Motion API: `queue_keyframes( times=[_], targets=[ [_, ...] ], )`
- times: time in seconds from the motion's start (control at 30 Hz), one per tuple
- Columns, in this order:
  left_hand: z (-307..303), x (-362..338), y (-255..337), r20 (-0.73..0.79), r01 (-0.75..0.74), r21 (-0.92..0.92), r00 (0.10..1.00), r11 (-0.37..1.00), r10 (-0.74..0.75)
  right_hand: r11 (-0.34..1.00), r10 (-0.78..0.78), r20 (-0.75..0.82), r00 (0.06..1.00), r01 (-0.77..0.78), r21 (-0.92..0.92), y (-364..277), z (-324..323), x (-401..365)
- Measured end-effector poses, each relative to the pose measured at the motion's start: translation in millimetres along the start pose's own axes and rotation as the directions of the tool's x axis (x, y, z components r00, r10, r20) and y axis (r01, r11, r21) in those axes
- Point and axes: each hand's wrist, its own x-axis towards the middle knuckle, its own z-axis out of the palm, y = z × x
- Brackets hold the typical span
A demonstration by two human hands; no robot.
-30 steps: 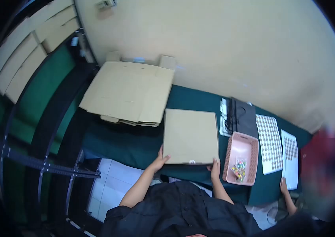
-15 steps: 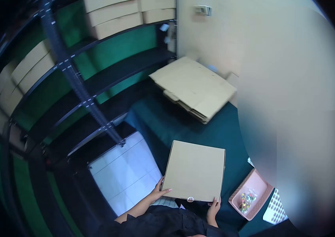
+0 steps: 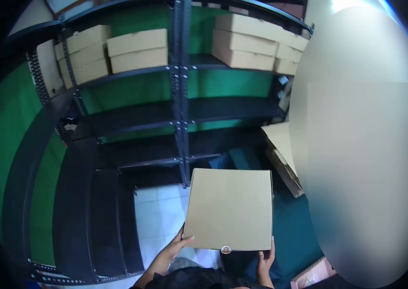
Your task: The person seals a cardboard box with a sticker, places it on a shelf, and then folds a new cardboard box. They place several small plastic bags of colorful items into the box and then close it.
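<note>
A closed, flat cardboard box (image 3: 230,207) is held level in front of my body, with a small round sticker (image 3: 225,249) at its near edge. My left hand (image 3: 177,246) grips the near left corner, thumb on top and the other fingers hidden beneath. At the near right corner, my right hand (image 3: 266,260) closes on the box, its fingers along the side and partly out of sight.
Black metal shelves (image 3: 134,115) with green backing span the view. Cardboard boxes (image 3: 139,50) stand on an upper shelf, with more boxes (image 3: 247,45) to the right. Flat cardboard (image 3: 281,144) lies on the green-covered table (image 3: 293,226), near a pink basket (image 3: 310,274). White floor tiles (image 3: 153,216) show below.
My view has swung left toward the shelves. The box has come along in both hands, moving away from the table side. The basket and flat cardboard have shifted toward the right edge.
</note>
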Motion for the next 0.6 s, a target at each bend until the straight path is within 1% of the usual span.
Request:
queue_keyframes(
  times=[0.03,0.07,0.1,0.13,0.17,0.23,0.27,0.3,0.37,0.4,0.43,0.5,0.53,0.57,0.6],
  targets=[
    [-15.1,-3.4,13.7,-0.014,-0.023,0.001,1.000,1.000,0.023,0.987,-0.134,0.052,0.990,0.138,-0.081,-11.2,18.1,8.4],
    [-33.3,-7.0,27.3,-0.039,-0.150,0.012,0.988,0.989,0.150,0.950,-0.259,0.110,0.959,0.274,-0.150,-20.5,40.4,18.1],
    [-47.2,-12.9,49.6,-0.059,-0.273,0.030,0.960,0.962,0.274,0.950,-0.273,0.116,0.955,0.287,-0.125,-28.1,66.2,31.0],
    [-59.0,-22.0,73.3,-0.094,-0.331,0.086,0.936,0.940,0.339,0.934,-0.346,0.097,0.933,0.353,-0.064,-37.2,91.8,43.6],
    [-70.4,-32.4,101.6,-0.106,-0.334,0.100,0.933,0.937,0.344,0.913,-0.406,0.073,0.911,0.407,-0.005,-48.4,117.5,52.7],
    [-94.7,-47.5,151.4,-0.173,-0.460,0.280,0.839,0.842,0.516,0.861,-0.486,0.028,0.874,0.473,0.187,-76.8,172.6,74.6],
    [-108.0,-52.6,172.9,-0.175,-0.512,0.290,0.803,0.809,0.570,0.841,-0.491,0.005,0.871,0.472,0.266,-93.1,197.9,83.9],
    [-113.4,-58.7,202.1,-0.159,-0.587,0.373,0.723,0.719,0.672,0.812,-0.496,-0.020,0.868,0.472,0.343,-110.5,223.5,94.3],
    [-108.5,-70.4,247.0,-0.210,-0.745,0.263,0.576,0.613,0.790,0.719,-0.552,-0.121,0.825,0.545,0.432,-154.2,270.0,111.3],
    [-116.3,-70.6,265.4,-0.231,-0.758,0.313,0.524,0.573,0.820,0.659,-0.586,-0.179,0.791,0.593,0.462,-168.7,289.7,120.5],
    [-123.8,-71.9,283.1,-0.229,-0.758,0.326,0.515,0.564,0.826,0.652,-0.584,-0.184,0.791,0.591,0.475,-184.6,305.8,127.9],
    [-136.3,-73.3,315.9,-0.042,-0.808,0.408,0.449,0.426,0.893,0.577,-0.606,-0.296,0.738,0.664,0.476,-218.5,330.7,145.0],
    [-139.5,-72.8,331.1,-0.060,-0.803,0.396,0.462,0.446,0.885,0.562,-0.600,-0.316,0.735,0.669,0.487,-234.4,342.0,155.2],
    [-142.4,-69.9,345.6,-0.068,-0.799,0.406,0.457,0.443,0.887,0.550,-0.592,-0.333,0.734,0.670,0.499,-248.8,352.9,165.2],
    [-144.1,-65.1,359.4,-0.034,-0.798,0.482,0.394,0.361,0.918,0.532,-0.602,-0.339,0.723,0.680,0.504,-261.1,363.2,176.2]
  ],
)
